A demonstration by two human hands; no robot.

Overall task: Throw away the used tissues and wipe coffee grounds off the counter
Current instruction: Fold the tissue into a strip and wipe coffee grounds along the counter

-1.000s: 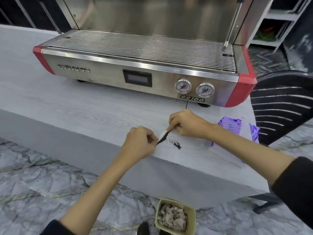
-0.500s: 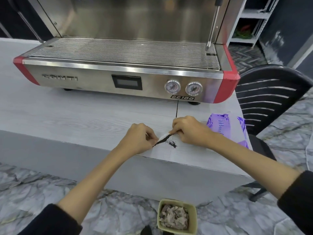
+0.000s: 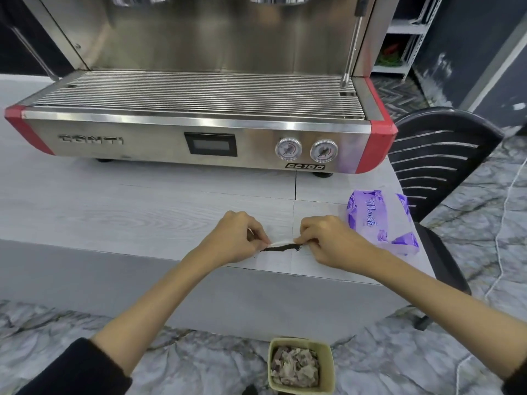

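Observation:
A white tissue [image 3: 281,242] is stretched flat along the counter [image 3: 142,212] near its front edge. My left hand [image 3: 236,238] pinches its left end and my right hand [image 3: 328,240] pinches its right end. A thin dark line of coffee grounds [image 3: 281,247] lies gathered against the tissue's near edge. On the floor below the counter stands a small green bin [image 3: 328,363] holding crumpled used tissues [image 3: 295,366].
A steel and red espresso machine [image 3: 199,129] fills the back of the counter. A purple tissue pack [image 3: 379,220] lies just right of my right hand. A black chair [image 3: 439,166] stands off the counter's right end. The floor is marble.
The tissue has swung from slanted to level between my hands. The loose patch of grounds beside it is now swept into one line at its edge. The camera has tilted up.

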